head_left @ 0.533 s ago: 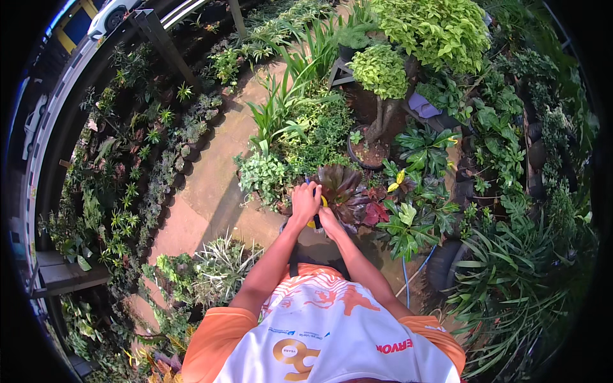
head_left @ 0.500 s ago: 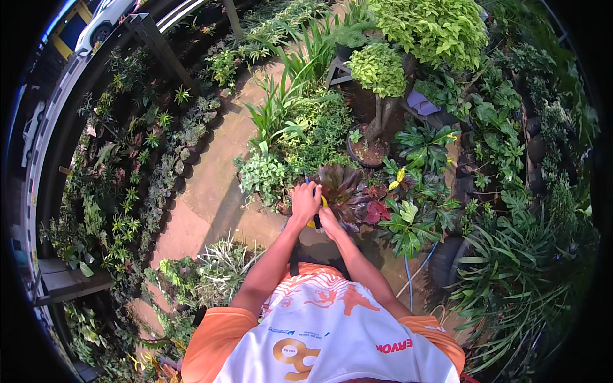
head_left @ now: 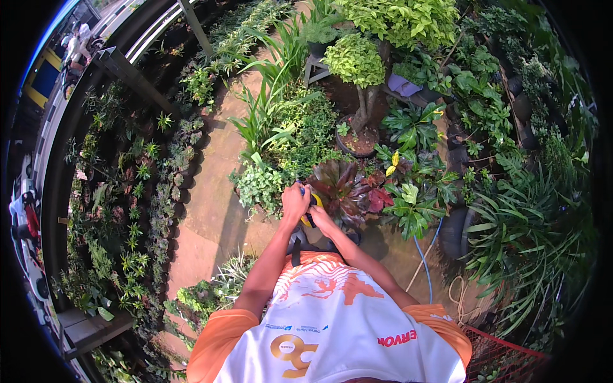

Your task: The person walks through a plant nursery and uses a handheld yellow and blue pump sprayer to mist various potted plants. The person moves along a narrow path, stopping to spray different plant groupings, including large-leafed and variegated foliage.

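My two hands are close together in front of my waist, around a small yellow-and-black object (head_left: pixel 309 221) whose kind I cannot make out. My left hand (head_left: pixel 295 200) is closed at its top, with a bit of dark blue showing by the fingers. Just below and to the right, my right hand (head_left: pixel 322 219) is closed round the lower part. The fingers hide most of the object. Right beside my hands spreads a plant with broad dark purple leaves (head_left: pixel 340 191), and red leaves (head_left: pixel 380 200) grow at its right side.
A small tree (head_left: pixel 364 108) stands in a round pot (head_left: pixel 359 150) ahead. Low green plants (head_left: pixel 260 185) border the paved path (head_left: pixel 201 210) on the left. At right are a blue hose (head_left: pixel 423 268), black tyres (head_left: pixel 452 233) and long-leaved plants (head_left: pixel 523 268). A railing runs along the far left.
The view has shifted, so the plants and path sit slightly differently in the picture. My hands are still together on the yellow-and-black object, beside the purple plant.
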The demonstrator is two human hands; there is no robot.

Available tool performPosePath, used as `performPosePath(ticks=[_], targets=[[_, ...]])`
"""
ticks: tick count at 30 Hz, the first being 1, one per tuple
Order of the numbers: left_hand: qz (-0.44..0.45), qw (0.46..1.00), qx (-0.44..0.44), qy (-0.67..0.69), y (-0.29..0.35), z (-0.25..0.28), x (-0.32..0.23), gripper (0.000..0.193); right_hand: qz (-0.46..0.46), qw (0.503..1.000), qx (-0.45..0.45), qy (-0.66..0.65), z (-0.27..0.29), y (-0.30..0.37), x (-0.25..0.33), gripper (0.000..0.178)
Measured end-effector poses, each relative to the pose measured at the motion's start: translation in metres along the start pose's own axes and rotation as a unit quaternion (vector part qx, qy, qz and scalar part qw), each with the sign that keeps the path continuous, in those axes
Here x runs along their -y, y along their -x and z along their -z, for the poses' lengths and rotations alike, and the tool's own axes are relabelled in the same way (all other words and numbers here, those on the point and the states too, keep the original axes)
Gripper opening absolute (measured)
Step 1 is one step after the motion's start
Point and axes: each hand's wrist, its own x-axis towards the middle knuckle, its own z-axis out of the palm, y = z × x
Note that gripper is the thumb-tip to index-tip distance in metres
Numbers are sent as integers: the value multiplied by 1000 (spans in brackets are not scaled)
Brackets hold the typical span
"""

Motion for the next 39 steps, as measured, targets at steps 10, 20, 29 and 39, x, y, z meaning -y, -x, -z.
performPosePath(ticks=[10,20,29,39], targets=[[-23,997,-72,10,-44,67,-46,24,42,999,1,35,-3,-26,3,23],[-26,993,-35,-113,-49,88,-68,26,14,1000,-4,7,-15,-1,20,22],[-25,992,13,-122,1,21,-25,25,26,999,-14,-27,-27,25,38,27],[-14,999,51,-7,10,27,-5,33,58,993,-75,72,-12,-9,-17,27]])
